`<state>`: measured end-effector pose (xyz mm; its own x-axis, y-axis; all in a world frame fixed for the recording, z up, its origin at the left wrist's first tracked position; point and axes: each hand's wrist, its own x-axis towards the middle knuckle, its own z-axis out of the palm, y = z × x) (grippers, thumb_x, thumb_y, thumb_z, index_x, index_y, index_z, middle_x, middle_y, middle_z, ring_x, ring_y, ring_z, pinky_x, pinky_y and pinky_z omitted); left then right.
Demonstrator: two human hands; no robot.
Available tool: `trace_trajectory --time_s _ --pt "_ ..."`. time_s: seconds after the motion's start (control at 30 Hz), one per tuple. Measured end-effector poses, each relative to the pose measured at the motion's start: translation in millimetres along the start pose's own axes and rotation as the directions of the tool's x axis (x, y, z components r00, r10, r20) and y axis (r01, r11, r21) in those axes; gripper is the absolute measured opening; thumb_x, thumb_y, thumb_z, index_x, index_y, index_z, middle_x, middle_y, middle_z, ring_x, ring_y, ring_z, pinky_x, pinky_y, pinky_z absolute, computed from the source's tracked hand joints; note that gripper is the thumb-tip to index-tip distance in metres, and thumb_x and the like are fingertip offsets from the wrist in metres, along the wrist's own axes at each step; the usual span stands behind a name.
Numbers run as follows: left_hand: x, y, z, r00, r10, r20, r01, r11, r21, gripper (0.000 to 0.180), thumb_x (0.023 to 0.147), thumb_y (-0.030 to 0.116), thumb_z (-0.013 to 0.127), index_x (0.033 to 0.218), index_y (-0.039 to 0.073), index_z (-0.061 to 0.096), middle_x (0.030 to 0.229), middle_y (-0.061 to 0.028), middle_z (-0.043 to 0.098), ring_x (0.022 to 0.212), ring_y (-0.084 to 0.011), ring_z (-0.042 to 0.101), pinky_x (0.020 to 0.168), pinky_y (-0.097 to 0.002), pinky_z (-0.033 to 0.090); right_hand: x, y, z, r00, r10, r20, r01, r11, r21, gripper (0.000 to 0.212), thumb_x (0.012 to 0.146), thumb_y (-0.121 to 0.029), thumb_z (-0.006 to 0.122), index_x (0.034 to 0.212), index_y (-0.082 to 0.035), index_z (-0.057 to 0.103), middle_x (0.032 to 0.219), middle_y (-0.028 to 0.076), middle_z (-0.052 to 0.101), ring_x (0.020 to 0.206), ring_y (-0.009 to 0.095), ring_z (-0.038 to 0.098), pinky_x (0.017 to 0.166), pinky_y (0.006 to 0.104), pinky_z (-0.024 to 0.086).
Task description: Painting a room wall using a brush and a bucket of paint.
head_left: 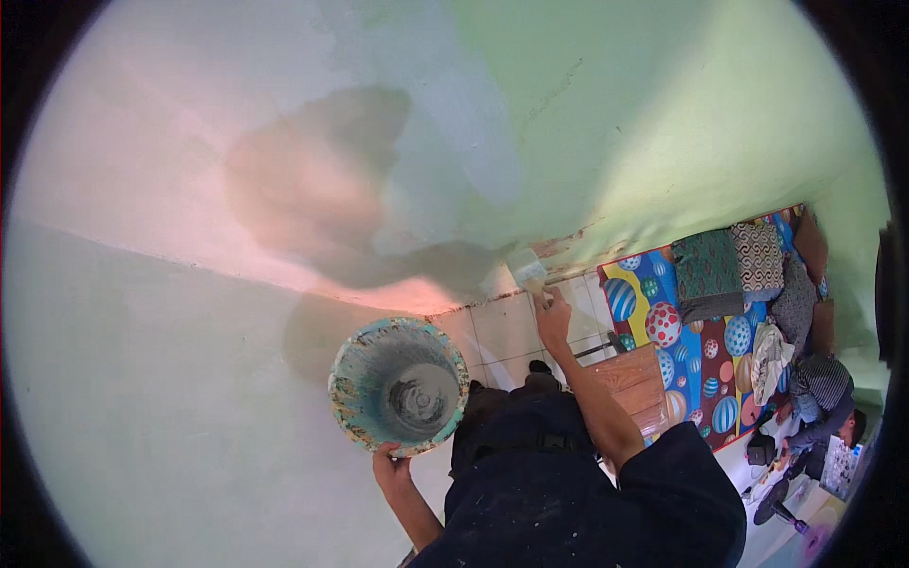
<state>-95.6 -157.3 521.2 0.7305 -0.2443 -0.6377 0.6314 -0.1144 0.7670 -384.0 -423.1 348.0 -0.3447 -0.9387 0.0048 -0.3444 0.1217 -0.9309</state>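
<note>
My left hand [390, 466] grips the near rim of a round, paint-crusted bucket [348, 402]. The bucket tilts toward me, and a greyish-white residue coats its inside and bottom. In my right hand [553, 320] is a wide, flat paintbrush [526, 267], held by its handle. Its pale end is at the foot of the green wall [540, 123], just above the tiled floor; whether it touches is hard to make out. A paler, freshly coated-looking streak [473, 142] runs down the wall, and brownish worn spots [568, 241] mark its lower edge.
On the right lies a colourful ball-patterned mat [724, 379], with folded cloths [708, 270] on it. A brown wooden board [630, 388] is beside my right forearm. Another person [824, 398] sits at the far right, near a fan [776, 502]. Walls meet in a corner ahead.
</note>
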Motion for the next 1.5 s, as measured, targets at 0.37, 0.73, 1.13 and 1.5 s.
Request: trace_trajectory --time_s 0.37,0.73,1.13,1.5 --pt "-3 6 -1 0.999 -0.027 0.046 0.025 0.998 0.058 0.053 0.062 -0.01 0.055 0.114 -0.001 0.046 0.108 -0.0152 0.052 0.101 -0.035 0.055 0.09 -0.0546 0.048 70 -305 -78 0.848 -0.468 -0.247 0.528 0.705 0.475 0.027 0.086 -0.01 0.067 0.109 0.002 0.057 0.076 0.009 0.061 0.057 0.007 0.048 0.05 0.0219 0.038" --pt "-8 6 0 0.997 -0.052 0.049 0.051 0.999 0.013 0.057 0.063 -0.011 0.055 0.118 0.0 0.045 0.111 -0.0134 0.052 0.106 -0.0335 0.053 0.092 -0.0543 0.047 44 -82 73 0.967 -0.23 -0.11 0.249 0.948 0.2 0.029 0.086 -0.019 0.067 0.107 -0.001 0.058 0.068 0.016 0.062 0.054 0.029 0.06 0.052 0.0385 0.046" --pt "-5 3 -2 0.998 -0.031 -0.057 0.033 0.999 0.042 0.048 0.063 -0.01 0.057 0.109 -0.002 0.05 0.104 -0.0141 0.055 0.094 -0.0345 0.059 0.083 -0.0496 0.054 18 -74 44 0.99 -0.133 -0.046 0.141 0.936 0.321 0.029 0.086 -0.017 0.067 0.107 -0.001 0.056 0.063 0.014 0.06 0.057 0.023 0.062 0.052 0.0348 0.044" --pt "-7 13 -2 0.996 -0.072 0.061 0.068 0.995 0.074 0.05 0.065 -0.009 0.055 0.114 0.0 0.047 0.105 -0.0134 0.056 0.095 -0.0326 0.059 0.084 -0.0481 0.053 127 -287 -60 0.846 -0.401 -0.351 0.53 0.704 0.472 0.024 0.087 -0.012 0.068 0.098 0.004 0.055 0.061 0.002 0.052 0.058 0.004 0.052 0.051 0.0189 0.04"
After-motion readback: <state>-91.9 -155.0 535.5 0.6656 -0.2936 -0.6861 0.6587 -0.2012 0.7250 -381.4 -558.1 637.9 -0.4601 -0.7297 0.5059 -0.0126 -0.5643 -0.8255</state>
